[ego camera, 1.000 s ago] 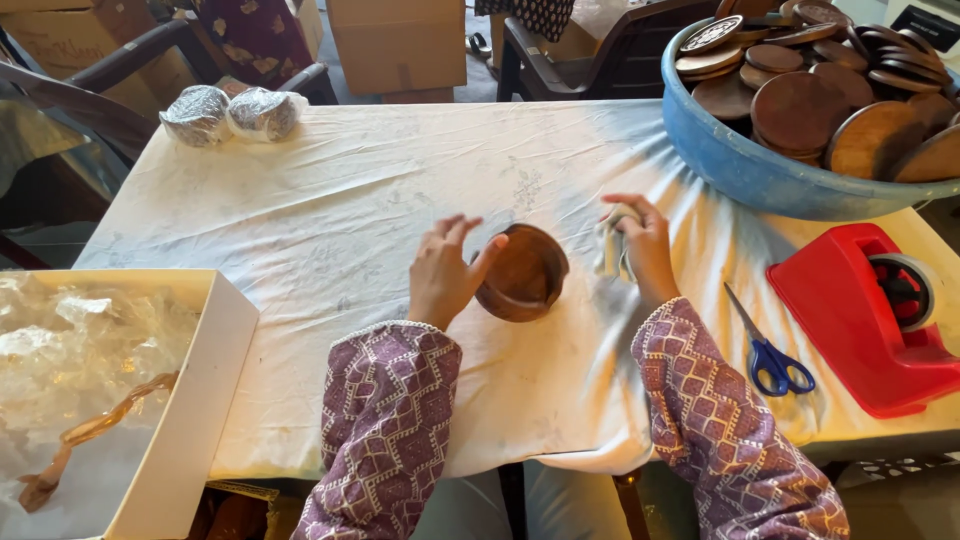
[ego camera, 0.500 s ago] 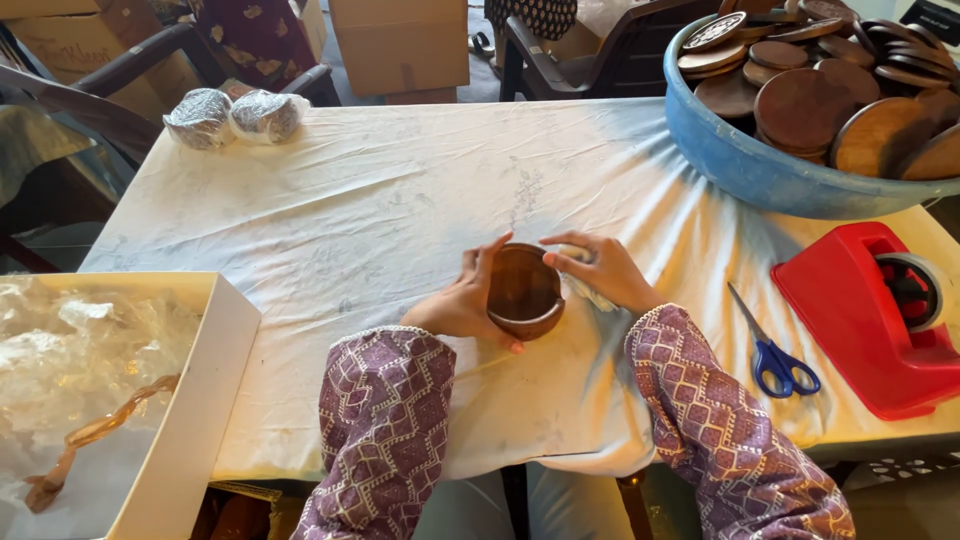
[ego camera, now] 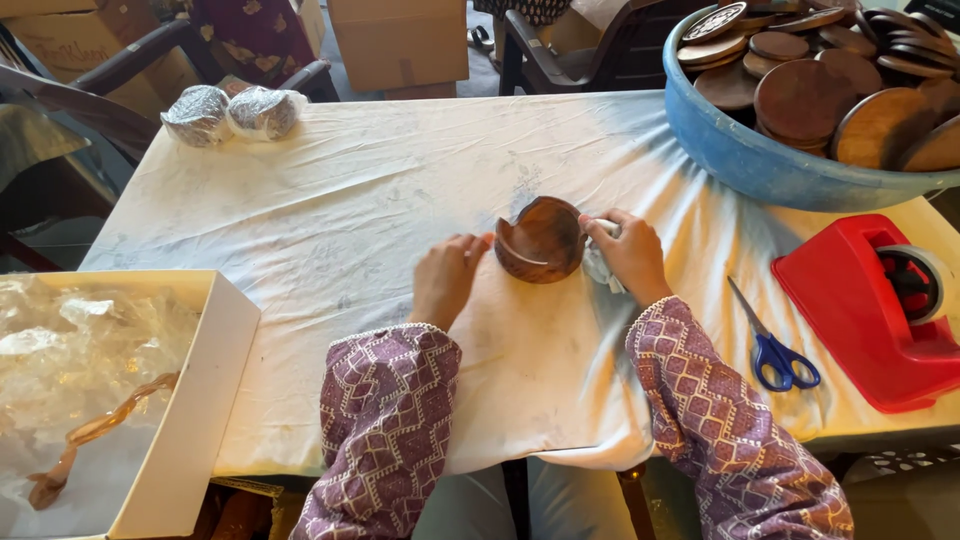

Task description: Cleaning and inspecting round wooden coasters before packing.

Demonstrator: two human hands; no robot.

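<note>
Room: cardboard boxes point(ego camera: 400, 40) and dark chairs point(ego camera: 560, 55) stood past the far edge of the desk.
Surface: desk point(ego camera: 300, 200) covered by a wrinkled, stained white cloth point(ego camera: 350, 230), hanging over the near edge.
Wooden bowl: round brown wooden bowl point(ego camera: 541, 239), tipped on its side near the middle of the cloth, between both hands.
Left hand: left hand point(ego camera: 446, 279) lay on the cloth just beside the bowl, fingers loosely curled, fingertips at its left side; held nothing that could be made out.
Right hand: right hand point(ego camera: 628, 255) pressed against the bowl's right side, fingers closed around a small pale rag point(ego camera: 600, 268).
Blue tub: large blue tub point(ego camera: 760, 160) at the far right corner, piled with round wooden lids and plates point(ego camera: 810, 90).
White box: open white box point(ego camera: 190, 400) at the near left, holding crumpled clear plastic point(ego camera: 70, 350) and a brown twisted strip point(ego camera: 90, 435).
Wrapped pieces: two plastic-wrapped round items point(ego camera: 230, 112) at the far left edge.
Right edge: blue-handled scissors point(ego camera: 775, 350) beside a red tape dispenser point(ego camera: 870, 310).
Open room: bare cloth ahead and to the left of the hands.
</note>
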